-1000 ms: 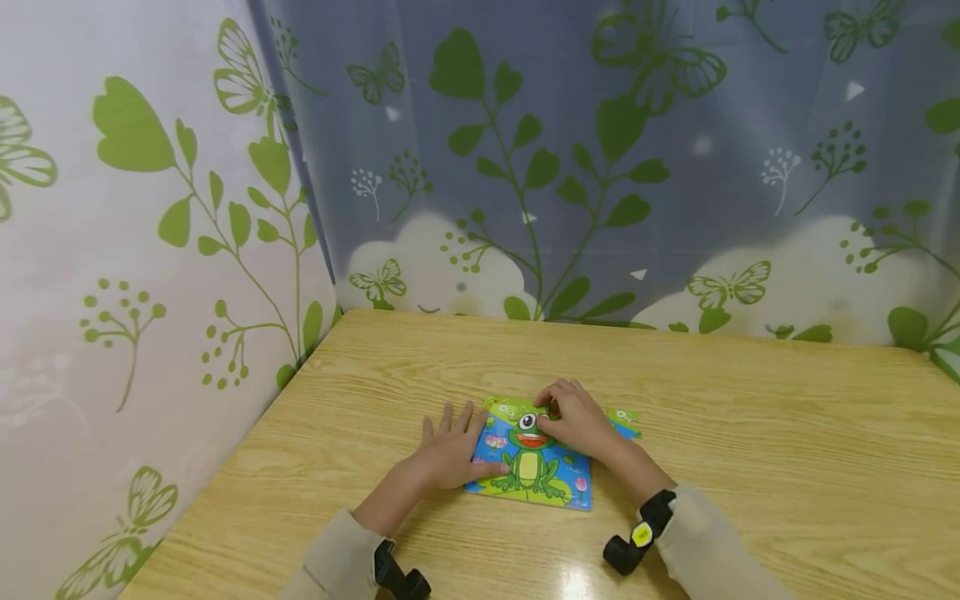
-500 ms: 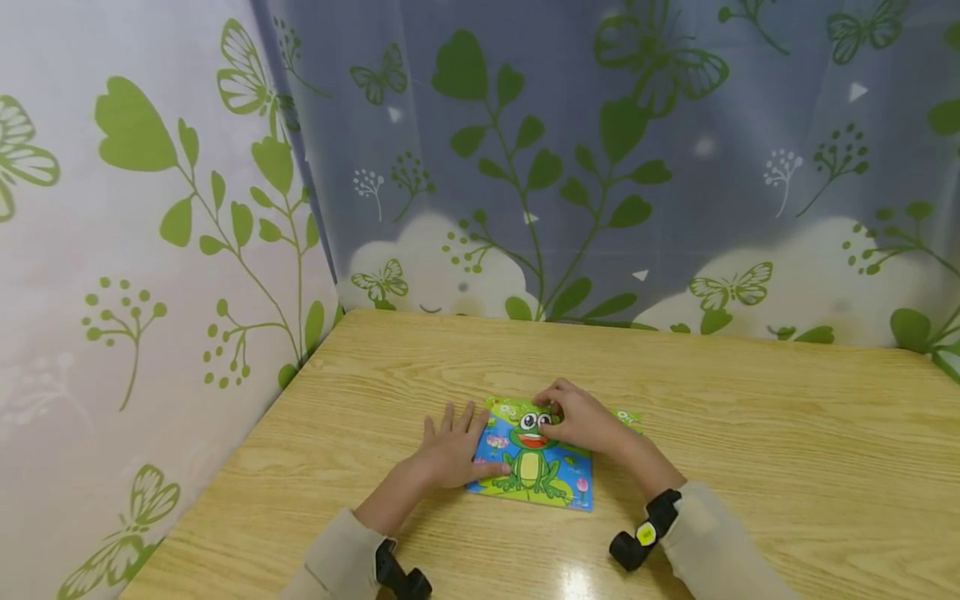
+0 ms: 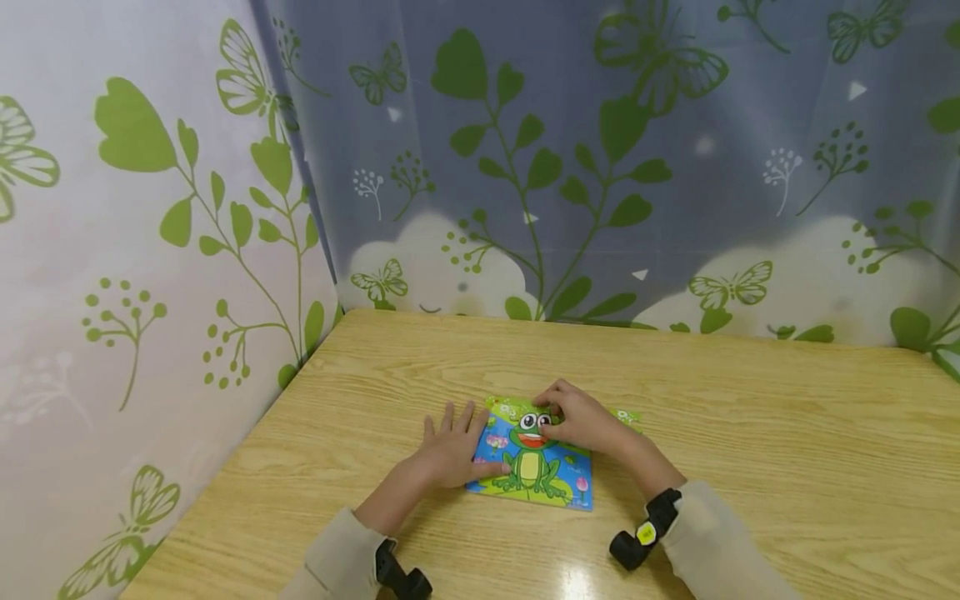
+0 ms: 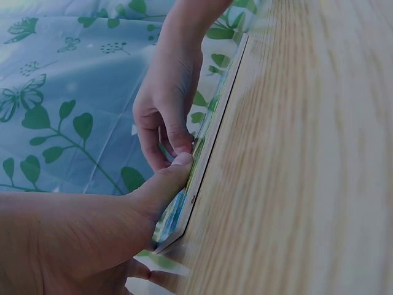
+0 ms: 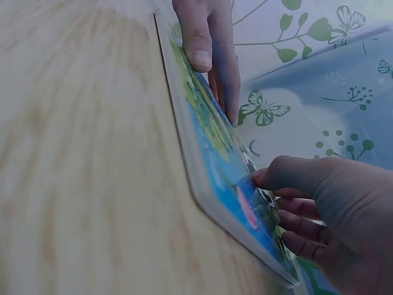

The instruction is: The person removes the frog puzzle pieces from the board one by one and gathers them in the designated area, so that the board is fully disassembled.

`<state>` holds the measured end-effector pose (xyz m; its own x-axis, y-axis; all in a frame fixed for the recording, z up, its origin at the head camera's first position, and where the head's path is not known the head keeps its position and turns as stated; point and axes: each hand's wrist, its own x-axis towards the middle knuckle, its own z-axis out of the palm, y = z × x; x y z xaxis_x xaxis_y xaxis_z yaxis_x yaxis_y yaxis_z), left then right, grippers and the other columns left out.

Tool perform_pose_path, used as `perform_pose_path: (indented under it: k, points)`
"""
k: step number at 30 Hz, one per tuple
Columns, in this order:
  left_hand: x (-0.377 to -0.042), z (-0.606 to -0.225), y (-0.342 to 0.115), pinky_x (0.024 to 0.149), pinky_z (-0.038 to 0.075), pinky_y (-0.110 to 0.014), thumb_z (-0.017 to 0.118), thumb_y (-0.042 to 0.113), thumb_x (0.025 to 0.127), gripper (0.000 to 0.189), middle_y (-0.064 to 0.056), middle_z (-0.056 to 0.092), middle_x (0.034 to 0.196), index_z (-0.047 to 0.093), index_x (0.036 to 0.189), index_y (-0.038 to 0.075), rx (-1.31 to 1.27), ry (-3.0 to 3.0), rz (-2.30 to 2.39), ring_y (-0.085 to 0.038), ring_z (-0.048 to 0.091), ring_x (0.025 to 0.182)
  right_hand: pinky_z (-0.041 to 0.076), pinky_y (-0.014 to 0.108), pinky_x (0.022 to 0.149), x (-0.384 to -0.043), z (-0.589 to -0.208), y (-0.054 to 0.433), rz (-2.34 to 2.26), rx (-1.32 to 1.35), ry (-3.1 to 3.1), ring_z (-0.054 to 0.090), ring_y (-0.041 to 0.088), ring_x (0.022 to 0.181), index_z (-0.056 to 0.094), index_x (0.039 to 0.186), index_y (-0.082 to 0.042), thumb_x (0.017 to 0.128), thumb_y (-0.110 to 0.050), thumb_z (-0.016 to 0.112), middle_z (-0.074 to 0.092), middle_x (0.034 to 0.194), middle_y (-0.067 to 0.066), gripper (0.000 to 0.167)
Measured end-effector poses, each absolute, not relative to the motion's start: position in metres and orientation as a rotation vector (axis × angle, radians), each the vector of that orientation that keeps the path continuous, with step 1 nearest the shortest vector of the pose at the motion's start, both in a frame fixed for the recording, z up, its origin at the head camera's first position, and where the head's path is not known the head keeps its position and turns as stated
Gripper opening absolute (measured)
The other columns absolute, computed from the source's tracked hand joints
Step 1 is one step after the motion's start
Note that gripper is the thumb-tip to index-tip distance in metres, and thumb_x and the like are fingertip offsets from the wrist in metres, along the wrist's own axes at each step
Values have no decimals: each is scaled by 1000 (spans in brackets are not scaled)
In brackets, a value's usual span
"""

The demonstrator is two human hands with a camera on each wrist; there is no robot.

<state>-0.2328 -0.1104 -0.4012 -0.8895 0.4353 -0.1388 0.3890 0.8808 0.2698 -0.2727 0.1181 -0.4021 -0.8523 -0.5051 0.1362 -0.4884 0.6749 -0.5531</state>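
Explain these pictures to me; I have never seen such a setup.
There is no robot here: just a person's left hand and right hand, each with a black camera at the wrist. The head picture looks forward and down from a camera worn on the head; the other two come from the wrists, so the wooden table looks tipped sideways in them. On it lies a flat frog picture board. The left hand rests on its left side, fingers spread. The right hand's thumb and curled fingers touch its far part; whether they pinch a loose piece is hidden. A similarly coloured patch shows beyond that hand.
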Motion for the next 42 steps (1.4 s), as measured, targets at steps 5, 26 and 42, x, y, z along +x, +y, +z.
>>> perform_pose_path:
  k: [5,26,42]
  points:
    - [-233,-401,-110,99,5,-64,49,63,83,91,-20,13,149,19,147,6,628,2858,348,-44,4,133,45,34,73,-272,-401,117,-922,-840,2860,51,18,87,61,114,-3,82,-16,70,50,104,3,36]
    - [-233,-401,-110,99,5,-64,50,63,83,90,-19,14,149,20,147,6,620,2862,344,-44,5,133,44,33,72,-274,-404,121,-885,-929,2845,49,17,86,60,117,-1,84,-17,69,50,104,4,38]
    - [-232,-401,-110,99,5,-64,51,62,84,90,-20,15,149,21,146,6,632,2864,355,-45,5,133,43,30,66,-272,-396,129,-909,-974,2854,49,15,83,60,117,-4,84,-16,66,51,102,3,36]
